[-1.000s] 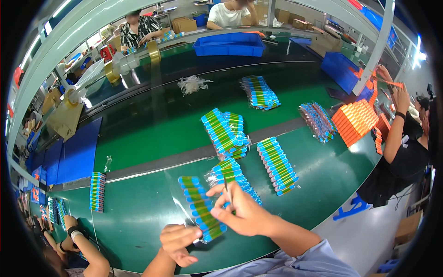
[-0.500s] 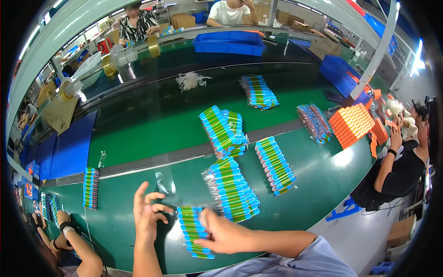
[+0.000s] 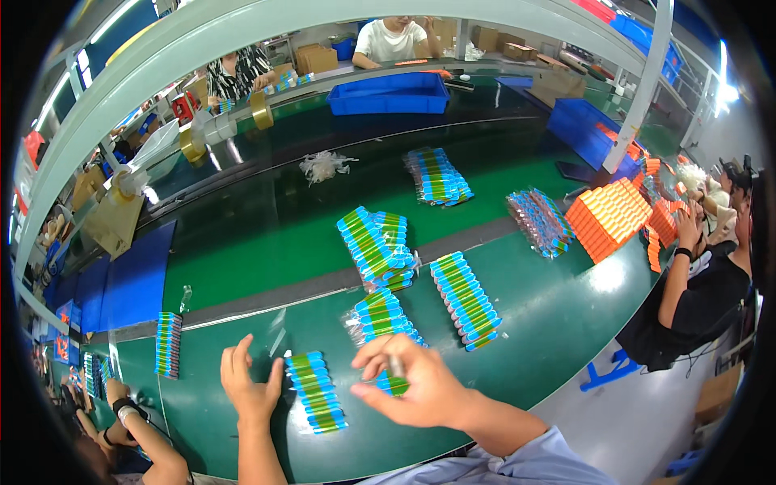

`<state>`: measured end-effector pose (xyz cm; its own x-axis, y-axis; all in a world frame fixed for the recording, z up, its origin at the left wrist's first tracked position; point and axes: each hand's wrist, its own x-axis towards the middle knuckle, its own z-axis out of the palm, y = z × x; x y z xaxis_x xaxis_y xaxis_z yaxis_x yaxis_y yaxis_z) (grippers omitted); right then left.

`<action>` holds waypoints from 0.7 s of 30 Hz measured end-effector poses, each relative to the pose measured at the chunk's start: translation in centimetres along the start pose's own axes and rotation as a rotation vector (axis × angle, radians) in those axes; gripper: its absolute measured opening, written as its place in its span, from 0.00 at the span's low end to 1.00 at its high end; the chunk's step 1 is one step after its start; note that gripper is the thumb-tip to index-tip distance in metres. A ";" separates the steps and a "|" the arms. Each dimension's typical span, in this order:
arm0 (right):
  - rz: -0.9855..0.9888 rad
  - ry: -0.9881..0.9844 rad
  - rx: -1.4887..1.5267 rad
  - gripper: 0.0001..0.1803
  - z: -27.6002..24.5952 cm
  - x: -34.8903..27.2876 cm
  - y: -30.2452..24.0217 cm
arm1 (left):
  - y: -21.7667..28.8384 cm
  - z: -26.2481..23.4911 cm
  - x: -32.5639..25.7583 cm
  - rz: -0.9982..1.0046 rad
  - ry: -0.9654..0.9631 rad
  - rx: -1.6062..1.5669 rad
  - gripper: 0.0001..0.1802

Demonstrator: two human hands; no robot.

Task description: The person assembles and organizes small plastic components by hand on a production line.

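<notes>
On the green table in front of me lies a row of slim blue-and-green wrapped pieces (image 3: 317,394), set side by side. My left hand (image 3: 249,380) is at its left, fingers apart and holding nothing, the thumb close to the row's upper left corner. My right hand (image 3: 424,384) hovers to the right of that row, fingers curved and apart from the thumb. It partly covers a stack of similar blue-and-green rows in clear wrap (image 3: 380,315). Some of this stack shows through the gap between thumb and fingers.
More blue-and-green rows (image 3: 465,299) lie to the right, with a pile (image 3: 376,242) beyond. Orange pieces (image 3: 608,218) are stacked at the right, near a co-worker in black (image 3: 699,299). A blue tray (image 3: 388,94) stands at the back. Another person's arm (image 3: 145,432) reaches in at the left.
My right hand has come off the near row and moved right, over the stack. My left hand has lowered to the row's left side. The whole view has shifted slightly.
</notes>
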<state>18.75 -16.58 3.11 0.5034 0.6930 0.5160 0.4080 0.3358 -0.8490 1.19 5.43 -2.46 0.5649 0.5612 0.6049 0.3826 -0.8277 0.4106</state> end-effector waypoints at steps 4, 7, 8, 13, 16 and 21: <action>0.095 0.116 0.237 0.21 -2.5 0.5 -0.3 | -0.1 -0.6 0.7 0.208 -0.085 0.241 0.22; 0.058 0.040 0.197 0.22 -3.6 0.9 -1.5 | -0.4 -0.4 0.1 0.261 -0.304 0.234 0.10; 0.029 -0.016 0.142 0.22 -4.1 0.8 -1.8 | -0.3 -0.5 0.0 0.257 -0.383 0.208 0.07; -0.053 -0.006 -0.250 0.18 -8.9 -0.7 -0.4 | 2.6 -2.1 0.9 0.280 -0.488 0.207 0.11; -0.138 0.015 -0.563 0.23 -10.3 -2.7 -0.8 | 1.7 -1.6 0.3 0.295 -0.486 0.207 0.16; -0.050 0.015 -0.770 0.25 -9.5 -9.6 1.2 | 2.0 -1.7 0.1 0.217 -0.459 0.173 0.19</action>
<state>21.63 -28.87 -1.79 0.4783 0.6783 0.5578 0.8428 -0.1760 -0.5086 0.81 3.80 -0.43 0.8914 0.3512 0.2865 0.3142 -0.9344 0.1678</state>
